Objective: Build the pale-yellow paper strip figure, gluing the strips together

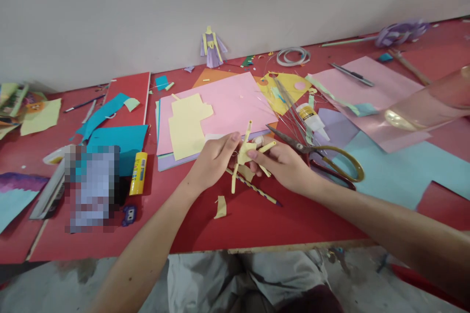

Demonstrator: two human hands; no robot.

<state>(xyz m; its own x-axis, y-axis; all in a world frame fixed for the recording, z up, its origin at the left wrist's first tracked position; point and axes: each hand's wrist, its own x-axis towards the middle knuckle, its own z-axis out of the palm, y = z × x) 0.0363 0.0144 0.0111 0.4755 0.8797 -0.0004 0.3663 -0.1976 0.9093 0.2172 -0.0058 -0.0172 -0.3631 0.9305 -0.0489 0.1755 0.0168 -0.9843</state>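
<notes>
Left of the scissors point(301, 148), I have the yellow paper figure point(243, 154) between both hands, its rolled limbs jutting out. My right hand point(281, 160) pinches it between thumb and curled fingers; my left hand point(219, 152) is partly closed at its other side, and from here I cannot tell how firmly it grips. The patterned pencil point(262, 192) lies nearer and left of the scissors, the glue bottle point(311, 120) just beyond them, the purple-dressed doll point(212, 54) well beyond, leftward.

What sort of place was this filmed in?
Probably a craft workspace: scissors, a yellow glue stick and pink paper lie on a red table against a wall.
</notes>
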